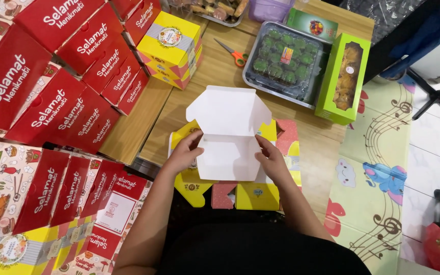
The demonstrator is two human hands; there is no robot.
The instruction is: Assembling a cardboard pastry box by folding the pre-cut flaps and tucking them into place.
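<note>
A cardboard food box (228, 137), white inside, stands open on the low wooden table (215, 71), its lid flap raised away from me. My left hand (186, 153) grips the box's left wall and my right hand (271, 159) grips its right wall. Under and around it lie flat, unfolded yellow-and-pink box blanks (253, 196) at the table's near edge.
Piles of red folded boxes (72, 102) fill the left side. Yellow boxes (171, 48) are stacked at the back. Orange-handled scissors (232, 53), a clear tray of green cakes (283, 58) and a green pastry box (345, 76) sit behind. A patterned play mat (378, 168) lies at right.
</note>
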